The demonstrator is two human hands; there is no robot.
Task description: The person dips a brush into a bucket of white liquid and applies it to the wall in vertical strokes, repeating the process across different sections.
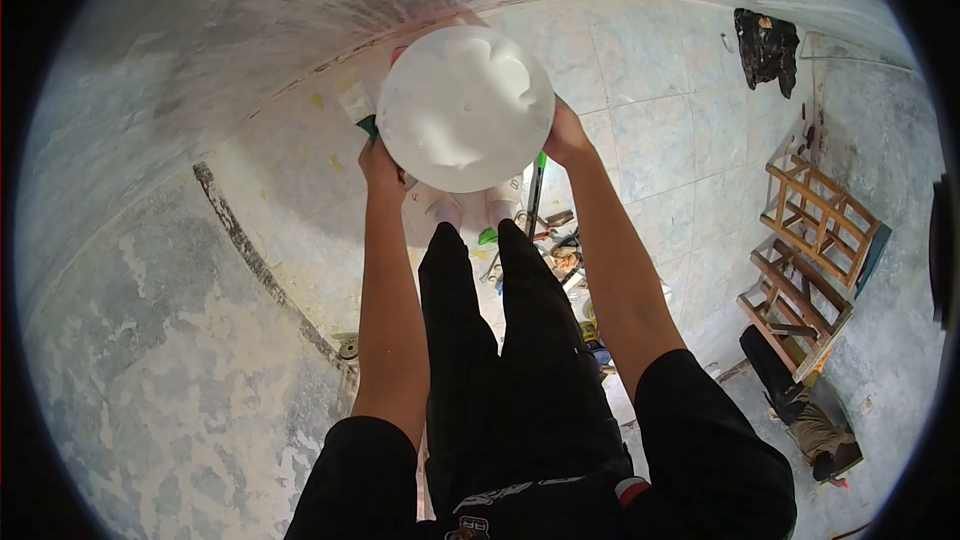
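Out in front of me, above my feet, both my hands hold a round white tub (465, 110) whose top faces the camera. Its white surface shows bright patches and soft shadowed ridges. My left hand (382, 164) grips the tub's lower left edge, its fingers partly hidden. Beside that hand, a flat pale blade with a dark green part (366, 126) sticks out, like a putty knife. My right hand (568, 134) clasps the right edge, with the fingers out of sight behind it. A small red thing (397, 54) peeks out at the tub's upper left.
Tools and scraps (562, 250) lie on the tiled floor right of my feet, near a long dark bar with a green end (536, 185). Two wooden stools (820, 220) rest by the right wall. A black plastic bag (767, 50) is at the upper right. A patchy plastered wall (190, 370) rises left.
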